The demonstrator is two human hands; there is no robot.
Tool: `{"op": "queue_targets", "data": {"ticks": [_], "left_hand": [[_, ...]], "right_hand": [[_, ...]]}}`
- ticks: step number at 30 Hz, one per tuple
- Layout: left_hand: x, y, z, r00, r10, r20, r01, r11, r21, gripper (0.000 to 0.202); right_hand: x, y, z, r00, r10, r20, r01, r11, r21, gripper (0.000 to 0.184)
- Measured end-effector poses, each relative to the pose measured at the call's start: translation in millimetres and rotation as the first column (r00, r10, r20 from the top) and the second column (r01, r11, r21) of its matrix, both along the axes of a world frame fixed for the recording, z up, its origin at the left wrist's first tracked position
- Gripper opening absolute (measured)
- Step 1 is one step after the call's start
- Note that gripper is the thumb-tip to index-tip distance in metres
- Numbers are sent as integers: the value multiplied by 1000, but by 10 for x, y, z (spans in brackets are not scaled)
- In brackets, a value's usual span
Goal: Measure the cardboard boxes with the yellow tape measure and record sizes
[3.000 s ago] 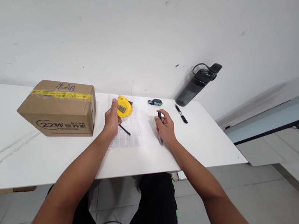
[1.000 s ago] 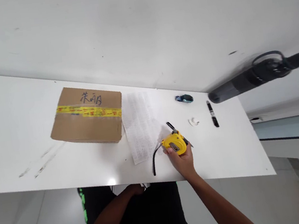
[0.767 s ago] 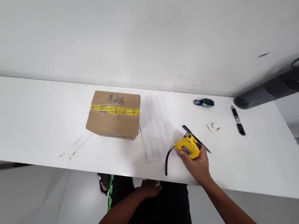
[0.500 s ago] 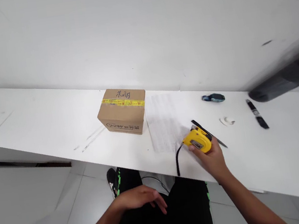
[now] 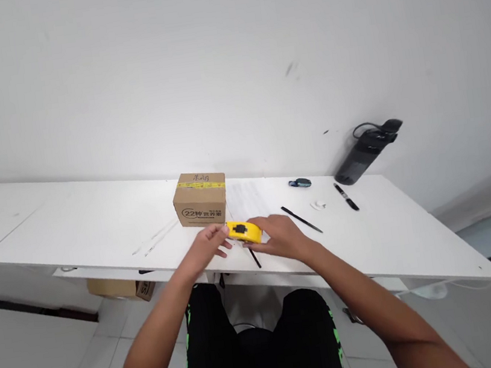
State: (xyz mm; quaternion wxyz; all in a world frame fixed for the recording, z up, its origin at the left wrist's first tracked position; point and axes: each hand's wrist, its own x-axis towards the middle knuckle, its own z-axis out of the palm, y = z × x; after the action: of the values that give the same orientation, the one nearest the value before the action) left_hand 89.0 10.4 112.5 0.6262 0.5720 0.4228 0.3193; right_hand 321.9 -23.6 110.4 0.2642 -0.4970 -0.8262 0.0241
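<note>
A yellow tape measure with a black button is held above the table, in front of the cardboard box. My right hand is closed around its back end. At its front end, the thumb and finger of my left hand pinch the tip, the other fingers loosely spread; whether any blade is drawn out cannot be seen. The black wrist strap hangs beneath. Just behind my left hand stands the taped cardboard box, and a printed sheet of paper lies beside it, partly covered by my right hand.
A black pen lies right of my right hand. Farther right are a small dark blue object, a white curled piece, a black marker-like item and a black bottle by the wall. Another cardboard box sits below the table.
My right hand has brought the tape measure leftward, in front of the box. My left hand has risen from my lap to its front end. The view has shifted right.
</note>
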Motion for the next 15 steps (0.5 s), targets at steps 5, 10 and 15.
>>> {"op": "queue_targets", "data": {"ticks": [5, 10, 15], "left_hand": [[-217, 495, 435, 993, 30, -115, -22, 997, 71, 45], [-237, 1018, 763, 970, 105, -218, -83, 991, 108, 42], [-370, 1577, 833, 868, 304, -391, -231, 947, 223, 31]], "right_hand": [[-128, 421, 656, 990, 53, 131, -43, 996, -81, 44], [-65, 814, 894, 1000, 28, 0, -27, 949, -314, 42], [264, 1032, 863, 987, -148, -61, 116, 925, -363, 52]]}}
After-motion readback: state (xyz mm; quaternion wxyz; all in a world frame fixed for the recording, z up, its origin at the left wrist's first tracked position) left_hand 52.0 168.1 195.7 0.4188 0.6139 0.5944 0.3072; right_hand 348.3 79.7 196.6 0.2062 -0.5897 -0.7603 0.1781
